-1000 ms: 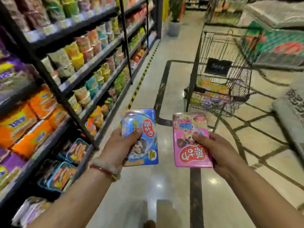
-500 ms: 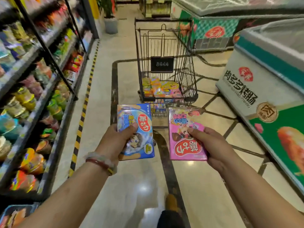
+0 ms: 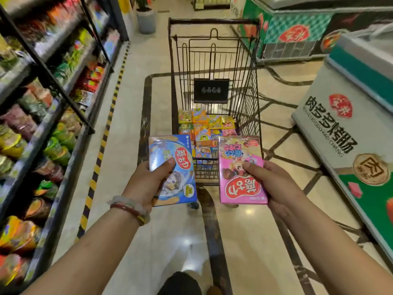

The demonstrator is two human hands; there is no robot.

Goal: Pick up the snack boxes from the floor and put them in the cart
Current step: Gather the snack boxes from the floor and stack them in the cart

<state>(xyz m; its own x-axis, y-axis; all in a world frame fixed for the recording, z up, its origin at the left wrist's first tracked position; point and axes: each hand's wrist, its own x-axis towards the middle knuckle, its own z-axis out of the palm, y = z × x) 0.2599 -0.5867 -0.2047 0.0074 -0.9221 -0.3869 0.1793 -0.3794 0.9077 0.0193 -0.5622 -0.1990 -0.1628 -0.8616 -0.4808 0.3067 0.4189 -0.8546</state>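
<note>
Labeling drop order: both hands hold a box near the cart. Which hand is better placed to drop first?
Right, marginally. The right hand holds the pink box in line with the cart basket; the left hand holds the blue box just left of the cart's side. Both look short of the basket.

Blue snack box [image 3: 172, 169] in left hand [image 3: 146, 182], pink snack box [image 3: 242, 170] in right hand [image 3: 274, 184], before wire cart [image 3: 214, 60].
</note>
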